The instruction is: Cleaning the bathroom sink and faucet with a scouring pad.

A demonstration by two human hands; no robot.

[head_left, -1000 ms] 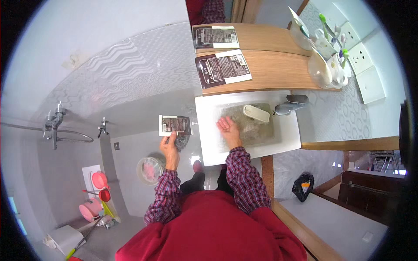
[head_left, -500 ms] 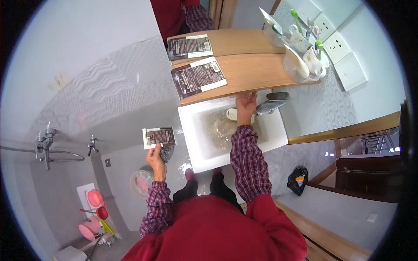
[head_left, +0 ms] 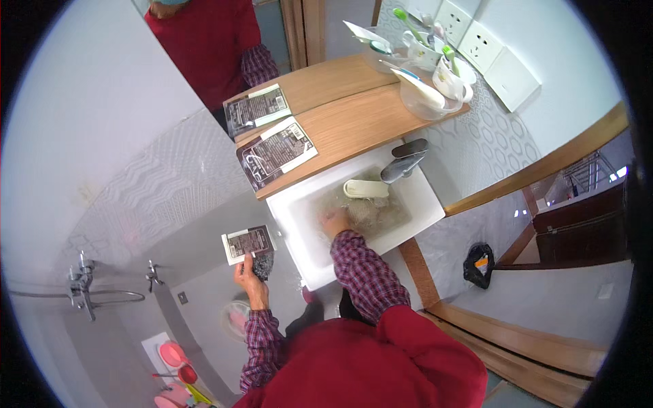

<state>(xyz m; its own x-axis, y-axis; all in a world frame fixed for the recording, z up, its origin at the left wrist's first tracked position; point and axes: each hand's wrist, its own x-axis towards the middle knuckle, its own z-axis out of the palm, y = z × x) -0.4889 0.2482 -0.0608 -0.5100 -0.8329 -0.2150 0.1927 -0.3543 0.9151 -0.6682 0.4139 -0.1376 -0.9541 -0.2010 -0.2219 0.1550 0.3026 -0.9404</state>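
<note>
My left hand point(head_left: 253, 280) is closed, thumb and fingers pinching a flat dark-and-white printed packet point(head_left: 249, 243) beside the sink. A grey speckled, shiny thing point(head_left: 263, 265) shows under the packet; I cannot make out what it is. Inside the white sink point(head_left: 292, 262), my right hand point(head_left: 336, 223) is down in cloudy water point(head_left: 367, 214), its fingers blurred and partly hidden. A cream, rounded oblong object point(head_left: 366, 189), perhaps a brush back, lies near the tap, apart from the right hand.
The grey tap point(head_left: 404, 163) stands at the sink's back right. Above the sink, a wooden shelf point(head_left: 360, 129) bears another dark packet point(head_left: 277, 152) and cups of toothbrushes point(head_left: 435, 88). A black-lined bin point(head_left: 479, 265) is on the floor at right; a shower tap point(head_left: 83, 284) is at left.
My right hand has moved from near the tap and shelf edge toward the front left, down into the water. The left hand still holds its packet. The whole view has turned.
</note>
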